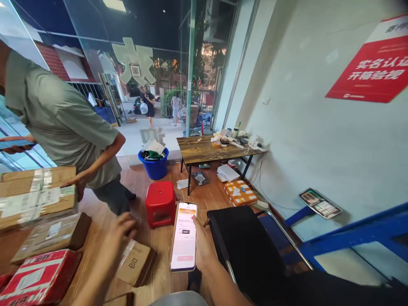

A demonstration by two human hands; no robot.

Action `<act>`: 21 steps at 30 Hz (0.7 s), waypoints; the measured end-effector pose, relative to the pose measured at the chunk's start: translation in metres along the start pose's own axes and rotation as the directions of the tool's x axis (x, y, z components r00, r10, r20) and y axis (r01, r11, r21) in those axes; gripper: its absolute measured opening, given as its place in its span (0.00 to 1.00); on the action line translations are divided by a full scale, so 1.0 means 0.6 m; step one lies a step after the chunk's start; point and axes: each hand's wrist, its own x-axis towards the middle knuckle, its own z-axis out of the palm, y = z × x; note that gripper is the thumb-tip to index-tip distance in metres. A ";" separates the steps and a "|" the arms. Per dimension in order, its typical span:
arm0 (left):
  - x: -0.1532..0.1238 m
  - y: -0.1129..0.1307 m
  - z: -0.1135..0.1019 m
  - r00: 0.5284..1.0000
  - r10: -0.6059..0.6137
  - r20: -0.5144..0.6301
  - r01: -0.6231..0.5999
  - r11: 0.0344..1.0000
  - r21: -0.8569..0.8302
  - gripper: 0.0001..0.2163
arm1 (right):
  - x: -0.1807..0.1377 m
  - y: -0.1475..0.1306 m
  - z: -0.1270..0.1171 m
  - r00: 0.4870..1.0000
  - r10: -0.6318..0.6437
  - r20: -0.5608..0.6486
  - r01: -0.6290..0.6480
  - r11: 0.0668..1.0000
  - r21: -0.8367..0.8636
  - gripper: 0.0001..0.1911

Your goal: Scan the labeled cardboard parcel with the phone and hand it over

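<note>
On the wall to my right hangs a red poster [374, 70] with white characters that read 实名认证 on top and 开箱验视 beneath; the grey line above them is cut off. A big pale character, reversed, is stuck on the glass front [136, 60], with a small QR code in its middle. The small carton [136, 263] near my left hand [123, 231] shows printed marks, too blurred to read. The phone [184, 236] in my right hand [204, 248] shows a screen I can't make out.
</note>
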 end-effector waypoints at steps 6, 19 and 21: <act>0.017 -0.035 0.222 0.863 -0.214 0.458 0.183 0.977 0.112 0.32 | 0.093 -0.063 -0.020 0.993 -0.014 0.120 0.020 0.999 -0.048 0.36; 0.153 -0.018 0.385 0.863 -0.187 0.469 0.148 0.982 0.120 0.24 | 0.228 -0.176 -0.041 0.992 -0.123 -0.025 0.118 0.981 -0.151 0.34; 0.179 -0.006 0.398 0.854 -0.189 0.484 0.146 0.981 0.126 0.24 | 0.252 -0.182 -0.033 0.991 -0.126 -0.032 0.120 0.981 -0.152 0.34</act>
